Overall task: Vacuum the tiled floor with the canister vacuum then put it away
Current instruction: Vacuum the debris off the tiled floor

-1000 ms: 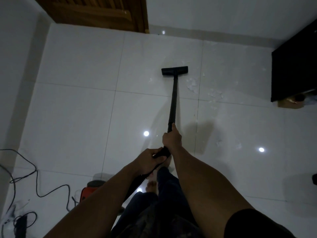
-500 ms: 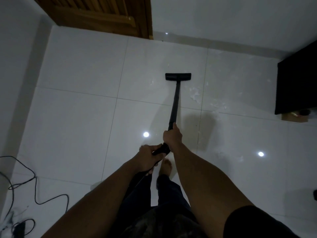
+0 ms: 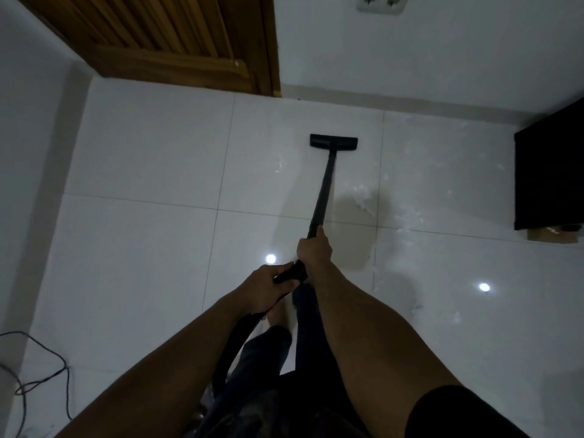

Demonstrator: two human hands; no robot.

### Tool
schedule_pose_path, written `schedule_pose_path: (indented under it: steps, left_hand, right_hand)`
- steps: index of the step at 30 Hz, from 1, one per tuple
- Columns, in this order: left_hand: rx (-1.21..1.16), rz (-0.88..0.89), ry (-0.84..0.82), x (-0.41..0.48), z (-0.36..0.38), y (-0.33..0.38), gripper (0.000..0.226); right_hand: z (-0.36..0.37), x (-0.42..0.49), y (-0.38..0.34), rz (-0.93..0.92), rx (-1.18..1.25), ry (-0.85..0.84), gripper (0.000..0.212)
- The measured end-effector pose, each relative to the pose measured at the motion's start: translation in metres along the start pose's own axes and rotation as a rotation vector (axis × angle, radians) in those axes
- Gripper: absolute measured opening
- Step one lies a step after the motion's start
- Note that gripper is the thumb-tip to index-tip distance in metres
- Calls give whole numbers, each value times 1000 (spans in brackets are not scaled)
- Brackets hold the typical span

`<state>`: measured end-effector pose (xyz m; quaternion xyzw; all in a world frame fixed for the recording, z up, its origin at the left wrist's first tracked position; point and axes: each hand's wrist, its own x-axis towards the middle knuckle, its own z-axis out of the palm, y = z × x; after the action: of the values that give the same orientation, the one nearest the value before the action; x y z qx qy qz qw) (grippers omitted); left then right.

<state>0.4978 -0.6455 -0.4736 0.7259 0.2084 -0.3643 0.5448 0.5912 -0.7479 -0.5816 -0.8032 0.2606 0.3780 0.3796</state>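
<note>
A black vacuum wand (image 3: 323, 191) is shown slanting from the hands down to the white tiled floor (image 3: 142, 241), where its flat floor head (image 3: 333, 142) is set on a far tile, near the wall. The wand's lower end is gripped by the right hand (image 3: 313, 250), fingers wrapped around the tube, while the handle end just behind it is clasped by the left hand (image 3: 264, 287). A black hose (image 3: 232, 346) is seen dropping from the left hand toward the legs; the canister itself is not visible. Pale scattered debris (image 3: 365, 200) lies on the tiles just right of the wand. A wooden door (image 3: 177, 42) stands at the far left, a wall socket (image 3: 380, 3) at the far centre, a dark cabinet (image 3: 550, 175) at the right, and a loose cable (image 3: 41, 371) at the near left.
</note>
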Motion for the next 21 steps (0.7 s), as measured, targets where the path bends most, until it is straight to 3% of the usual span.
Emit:
schedule_pose_path:
  steps: [7, 11, 21]
  left_hand:
    - [-76, -4, 22, 60, -20, 37, 31]
    - [-65, -15, 32, 95, -30, 61, 43]
    - [-93, -4, 79, 99, -52, 76, 42]
  right_hand:
    - [-25, 51, -54, -9, -15, -28, 71]
    - [-40, 82, -83, -9, -9, -21, 69]
    - [-41, 85, -108, -77, -52, -161, 70]
